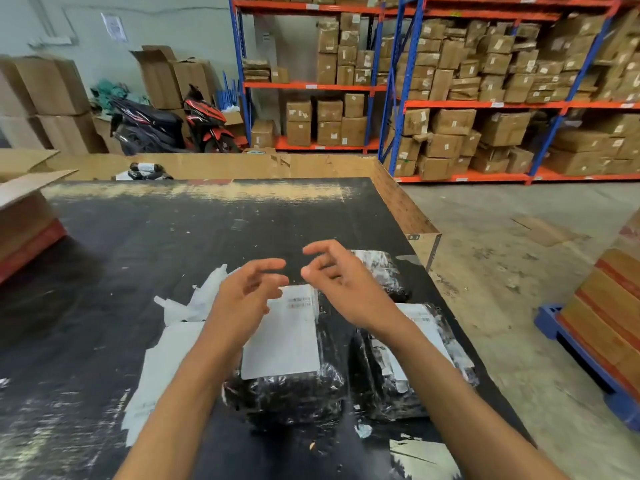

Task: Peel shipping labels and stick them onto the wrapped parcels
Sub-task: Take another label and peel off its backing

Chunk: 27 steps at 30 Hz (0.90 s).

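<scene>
A black wrapped parcel (294,393) lies on the black table (138,254) with a white shipping label (287,341) stuck on its top. My left hand (246,296) and my right hand (339,282) hover just above its far end, fingers loosely curled, holding nothing that I can see. A second black parcel (408,375) with a white label lies to its right. A third one (381,268) sits behind my right hand, partly hidden. Loose white label sheets and backing paper (162,358) lie to the left of the parcels.
A white paper scrap (419,459) lies at the table's near edge. An open cardboard box (24,216) stands at the left. More wrapped parcels (145,171) lie in a cardboard bin behind the table. Stacked boxes on a blue pallet (606,327) stand on the right.
</scene>
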Each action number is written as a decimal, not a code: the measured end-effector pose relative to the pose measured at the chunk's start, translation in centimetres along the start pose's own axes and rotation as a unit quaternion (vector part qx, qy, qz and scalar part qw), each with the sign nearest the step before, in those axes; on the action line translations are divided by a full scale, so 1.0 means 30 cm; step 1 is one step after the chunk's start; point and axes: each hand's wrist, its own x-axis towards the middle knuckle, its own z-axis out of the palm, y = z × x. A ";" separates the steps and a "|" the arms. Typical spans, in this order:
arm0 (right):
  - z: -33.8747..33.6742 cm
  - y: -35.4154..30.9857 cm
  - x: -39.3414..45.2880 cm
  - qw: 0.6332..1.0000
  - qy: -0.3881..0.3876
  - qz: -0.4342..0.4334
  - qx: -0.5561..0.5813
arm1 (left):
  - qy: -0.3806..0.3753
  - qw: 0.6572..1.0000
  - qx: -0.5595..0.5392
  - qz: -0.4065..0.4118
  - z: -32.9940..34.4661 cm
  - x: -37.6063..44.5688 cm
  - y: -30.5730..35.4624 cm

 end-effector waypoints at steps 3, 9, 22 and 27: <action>0.176 -0.070 0.061 0.999 -0.045 -0.010 -0.009 | 0.060 0.998 0.002 -0.036 -0.173 0.009 -0.093; 0.531 -0.079 0.121 0.990 -0.102 0.070 -0.061 | 0.139 0.982 0.062 -0.115 -0.428 0.014 -0.359; 0.956 0.202 0.038 0.935 -0.150 0.268 -0.179 | 0.130 0.951 0.254 -0.122 -0.534 -0.010 -0.772; 0.976 0.255 -0.002 0.950 -0.043 0.281 -0.130 | 0.135 0.961 0.221 -0.094 -0.555 -0.025 -0.791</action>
